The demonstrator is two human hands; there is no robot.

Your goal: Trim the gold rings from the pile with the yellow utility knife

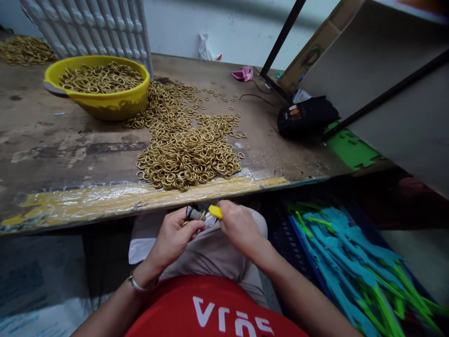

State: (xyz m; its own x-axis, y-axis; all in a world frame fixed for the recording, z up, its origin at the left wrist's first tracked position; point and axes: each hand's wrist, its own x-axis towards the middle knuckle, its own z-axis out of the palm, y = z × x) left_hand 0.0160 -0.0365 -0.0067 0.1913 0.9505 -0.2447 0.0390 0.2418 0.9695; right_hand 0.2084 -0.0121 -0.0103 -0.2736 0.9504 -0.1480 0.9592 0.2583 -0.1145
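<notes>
My left hand [175, 234] is closed in a pinch on a brass-coloured ring [202, 216], just below the table edge and over my lap. A grey wrap with a black band [192, 213] covers one of its fingers. My right hand [240, 227] grips a small tool with a yellow end [215, 212], close to the ring; its working tip is too small to make out. On the table ahead of both hands lies a heap of brass-coloured rings [189, 157].
A yellow bowl [108, 103] full of similar rings stands at the back left, by a white ribbed panel [94, 28]. A black pouch [307, 117] lies to the right. Below right, a blue crate [314, 262] holds turquoise and green plastic pieces [351, 252].
</notes>
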